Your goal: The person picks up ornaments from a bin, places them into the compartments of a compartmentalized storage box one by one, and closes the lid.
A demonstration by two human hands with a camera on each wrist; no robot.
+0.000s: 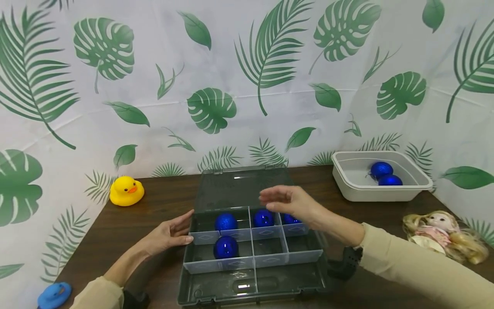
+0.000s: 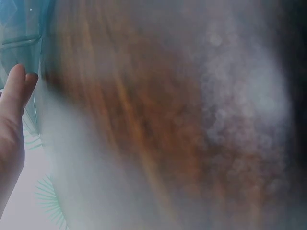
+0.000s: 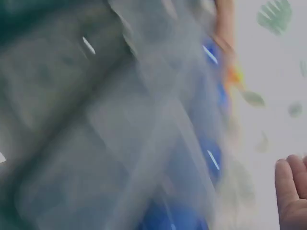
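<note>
A dark translucent compartment box (image 1: pixel 185 281) stands on the table, its lid (image 1: pixel 227 189) folded back. Clear dividers split it up. One blue ball (image 1: pixel 226 222) lies in the back left compartment, another blue ball (image 1: pixel 226 247) in the one before it. Two more blue balls (image 1: pixel 264 218) sit side by side at the back right, the rightmost partly hidden by my right wrist. My left hand (image 1: pixel 167 234) touches the box's left edge with thumb and fingers extended. Above the back right compartments hovers my right hand (image 1: pixel 287 201), fingers loosely bent, holding nothing.
A whitish tub (image 1: pixel 382 194) at the back right contains two blue balls (image 1: pixel 381 170). In front of it lies a blond doll (image 1: pixel 438 234). A yellow rubber duck (image 1: pixel 126 191) stands at the back left, a blue duck (image 1: pixel 55 295) at the front left. Leaf-patterned cloth hangs behind.
</note>
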